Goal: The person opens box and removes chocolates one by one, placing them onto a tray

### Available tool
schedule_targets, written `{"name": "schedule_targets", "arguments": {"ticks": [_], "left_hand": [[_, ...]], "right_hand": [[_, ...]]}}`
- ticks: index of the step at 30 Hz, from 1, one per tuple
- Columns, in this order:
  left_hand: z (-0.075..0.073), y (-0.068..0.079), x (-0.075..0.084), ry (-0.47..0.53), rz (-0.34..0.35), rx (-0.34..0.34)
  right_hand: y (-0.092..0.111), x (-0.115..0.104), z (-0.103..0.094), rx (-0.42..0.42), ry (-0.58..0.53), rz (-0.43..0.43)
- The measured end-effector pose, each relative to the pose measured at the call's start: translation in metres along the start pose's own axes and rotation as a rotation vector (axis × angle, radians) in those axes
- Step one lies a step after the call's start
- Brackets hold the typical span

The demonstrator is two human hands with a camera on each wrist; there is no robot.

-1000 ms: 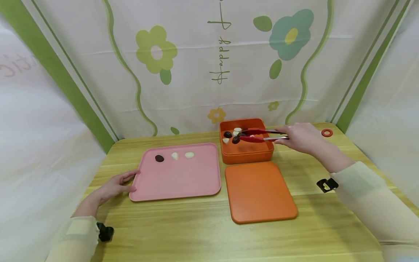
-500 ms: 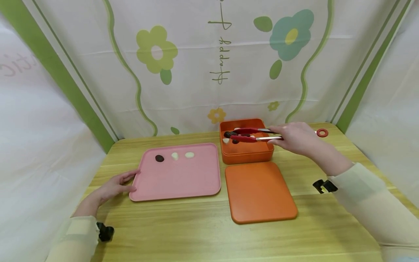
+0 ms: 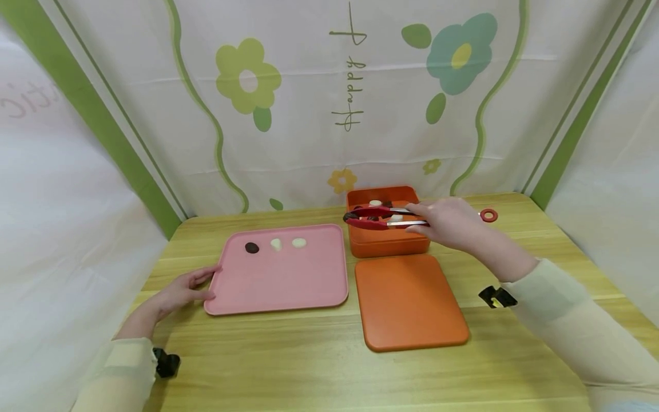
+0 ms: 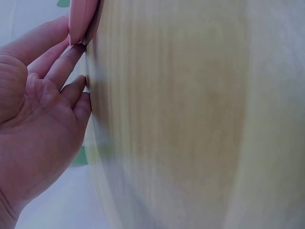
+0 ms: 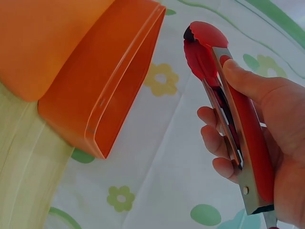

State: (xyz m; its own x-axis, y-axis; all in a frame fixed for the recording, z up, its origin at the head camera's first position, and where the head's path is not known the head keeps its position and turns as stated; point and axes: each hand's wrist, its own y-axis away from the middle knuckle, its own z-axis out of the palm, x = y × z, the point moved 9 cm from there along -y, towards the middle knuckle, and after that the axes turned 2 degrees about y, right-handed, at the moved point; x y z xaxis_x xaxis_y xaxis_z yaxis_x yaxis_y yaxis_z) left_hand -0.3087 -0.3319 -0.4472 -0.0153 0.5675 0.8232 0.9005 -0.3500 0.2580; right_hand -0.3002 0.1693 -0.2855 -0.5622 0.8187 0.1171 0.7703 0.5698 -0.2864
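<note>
My right hand (image 3: pixel 449 220) grips red-and-metal tongs (image 3: pixel 366 225), thumb on one arm and fingers curled round the other. A dark brown, chocolate-like piece (image 3: pixel 350 217) is caught in the tong tips, at the left rim of the orange box (image 3: pixel 388 247). Several dark and white pieces lie in that box, partly hidden by the tongs. At the left, my left hand (image 3: pixel 182 290) touches the pink tray's (image 3: pixel 288 286) left edge, thumb near the front corner, fingers extended. On the tray sit a dark oval piece (image 3: pixel 251 248), a white teardrop-like one (image 3: pixel 276 245) and a white oval one (image 3: pixel 299 243).
A flat orange lid (image 3: pixel 412 303) lies on the wooden table (image 3: pixel 268 360), in front of the box and to the right of the tray. Behind the table's far edge hangs a white cloth (image 3: pixel 304 143) printed with flowers.
My right hand has drawn the tongs leftward from inside the box to its left rim, and the dark piece now shows in their tips. The left hand stays at the tray.
</note>
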Motion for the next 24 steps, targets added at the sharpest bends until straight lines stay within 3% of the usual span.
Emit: {"name": "schedule_targets", "arguments": {"ticks": [6, 13, 24], "left_hand": [[0.002, -0.001, 0.004, 0.018, 0.017, -0.017], [0.002, -0.002, 0.006, 0.032, 0.028, -0.022], [0.001, 0.0, 0.003, 0.02, 0.014, -0.011]], "right_hand": [[-0.006, -0.011, 0.003, 0.017, -0.009, -0.022], [-0.017, -0.025, 0.013, -0.028, -0.021, -0.048], [-0.051, -0.043, 0.029, -0.092, 0.028, -0.107]]}}
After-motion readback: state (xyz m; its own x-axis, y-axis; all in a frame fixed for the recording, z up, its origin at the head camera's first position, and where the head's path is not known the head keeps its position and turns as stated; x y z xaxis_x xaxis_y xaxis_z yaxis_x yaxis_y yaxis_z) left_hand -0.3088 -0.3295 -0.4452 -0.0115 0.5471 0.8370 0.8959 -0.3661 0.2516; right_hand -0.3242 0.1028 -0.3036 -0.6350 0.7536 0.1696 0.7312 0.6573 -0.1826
